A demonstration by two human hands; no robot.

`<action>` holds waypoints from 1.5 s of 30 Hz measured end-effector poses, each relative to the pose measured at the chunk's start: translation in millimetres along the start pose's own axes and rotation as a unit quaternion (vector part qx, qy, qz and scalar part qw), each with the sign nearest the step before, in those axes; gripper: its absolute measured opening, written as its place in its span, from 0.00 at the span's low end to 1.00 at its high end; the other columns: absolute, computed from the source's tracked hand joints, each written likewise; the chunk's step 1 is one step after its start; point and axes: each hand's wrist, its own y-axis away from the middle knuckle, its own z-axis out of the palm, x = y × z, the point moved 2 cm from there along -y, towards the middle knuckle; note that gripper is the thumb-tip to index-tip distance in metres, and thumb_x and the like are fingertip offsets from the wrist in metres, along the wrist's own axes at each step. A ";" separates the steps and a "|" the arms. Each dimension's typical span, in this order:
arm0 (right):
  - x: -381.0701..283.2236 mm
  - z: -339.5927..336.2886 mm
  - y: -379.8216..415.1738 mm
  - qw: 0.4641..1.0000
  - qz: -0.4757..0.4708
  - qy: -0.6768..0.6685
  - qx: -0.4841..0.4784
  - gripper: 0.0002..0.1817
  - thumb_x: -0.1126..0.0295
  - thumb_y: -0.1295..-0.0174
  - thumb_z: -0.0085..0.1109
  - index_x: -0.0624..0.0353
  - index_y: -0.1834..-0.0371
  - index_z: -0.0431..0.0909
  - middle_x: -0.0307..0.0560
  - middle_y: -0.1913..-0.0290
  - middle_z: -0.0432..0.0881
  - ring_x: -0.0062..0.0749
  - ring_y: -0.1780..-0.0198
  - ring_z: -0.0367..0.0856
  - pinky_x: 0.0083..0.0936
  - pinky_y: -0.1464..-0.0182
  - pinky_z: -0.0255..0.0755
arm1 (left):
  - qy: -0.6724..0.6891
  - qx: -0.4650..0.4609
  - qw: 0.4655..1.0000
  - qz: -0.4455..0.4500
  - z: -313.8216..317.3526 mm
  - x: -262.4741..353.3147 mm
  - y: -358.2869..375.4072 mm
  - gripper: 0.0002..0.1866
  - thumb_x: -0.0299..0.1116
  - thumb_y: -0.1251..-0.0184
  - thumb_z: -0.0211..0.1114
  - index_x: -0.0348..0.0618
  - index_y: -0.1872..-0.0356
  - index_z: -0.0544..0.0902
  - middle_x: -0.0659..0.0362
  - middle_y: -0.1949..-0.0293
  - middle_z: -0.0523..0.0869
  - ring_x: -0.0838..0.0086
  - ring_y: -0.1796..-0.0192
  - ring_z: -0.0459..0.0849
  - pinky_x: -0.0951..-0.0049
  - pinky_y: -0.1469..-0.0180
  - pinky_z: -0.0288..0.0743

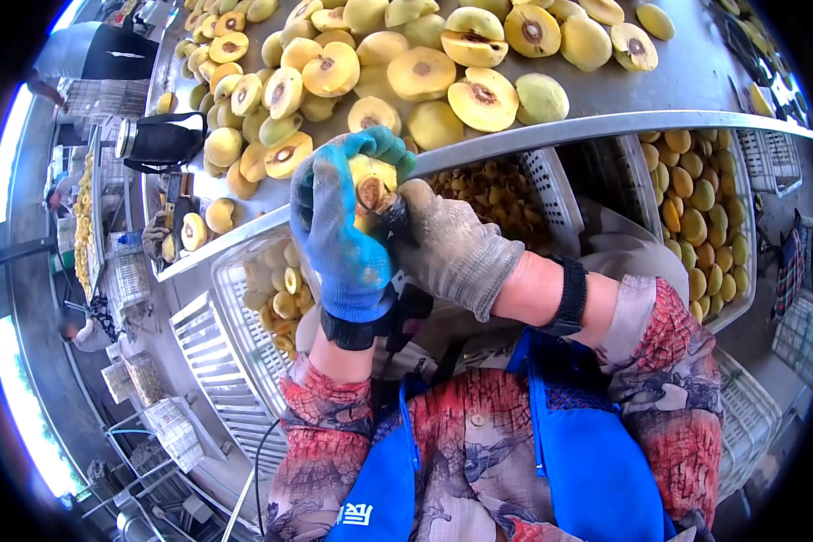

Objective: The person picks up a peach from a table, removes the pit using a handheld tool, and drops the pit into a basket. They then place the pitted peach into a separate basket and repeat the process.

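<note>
Right now, the left hand (341,226) is cupping a cut yellow fruit (370,185) by the near edge of the counter (695,77), while the right hand (451,246) is gripping a small, indistinct dark object (394,217) against it.

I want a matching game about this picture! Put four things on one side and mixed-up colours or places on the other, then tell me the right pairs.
Things:
1. Left hand
2. Right hand
3. Flask
4. Held fruit

Colours and places:
A. Black, at the left end of the metal table
B. Yellow outside, brown in the middle, between the hands
C. Gloved in dirty grey
D. Gloved in blue and green

Right pairs: 1-D, 2-C, 3-A, 4-B
</note>
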 end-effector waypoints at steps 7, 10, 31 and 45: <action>-3.2 -8.9 8.1 0.994 0.068 0.018 -0.085 0.27 0.60 0.47 0.61 0.59 0.47 0.65 0.64 0.66 0.81 0.59 0.61 0.81 0.43 0.60 0.76 | -0.048 -0.080 0.993 -0.072 -6.7 9.4 -2.7 0.14 0.36 0.31 0.57 0.32 0.60 0.78 0.50 0.64 0.84 0.67 0.64 0.83 0.69 0.56 0.77; -7.2 -13.5 10.7 0.986 0.101 0.013 -0.134 0.28 0.60 0.47 0.61 0.59 0.45 0.64 0.63 0.67 0.81 0.58 0.61 0.81 0.41 0.61 0.76 | -0.059 -0.123 0.984 -0.111 -11.1 9.3 -4.5 0.13 0.35 0.33 0.59 0.32 0.61 0.78 0.50 0.65 0.84 0.69 0.64 0.83 0.70 0.56 0.76; -1.3 -15.5 20.9 0.819 0.247 -0.371 -0.362 0.15 0.68 0.47 0.61 0.62 0.60 0.69 0.43 0.83 0.74 0.27 0.87 0.74 0.23 0.89 0.67 | -0.070 -0.213 0.960 -0.166 -16.3 14.6 -5.6 0.11 0.33 0.35 0.61 0.33 0.60 0.79 0.51 0.64 0.85 0.69 0.63 0.83 0.70 0.57 0.78; 14.9 -1.7 9.5 0.956 -0.127 0.253 -0.075 0.09 0.69 0.40 0.50 0.59 0.59 0.66 0.59 0.66 0.79 0.54 0.64 0.81 0.43 0.66 0.76 | 0.219 0.049 0.960 -0.166 -11.8 6.0 -7.7 0.19 0.44 0.29 0.54 0.34 0.56 0.77 0.49 0.61 0.84 0.62 0.61 0.84 0.61 0.56 0.81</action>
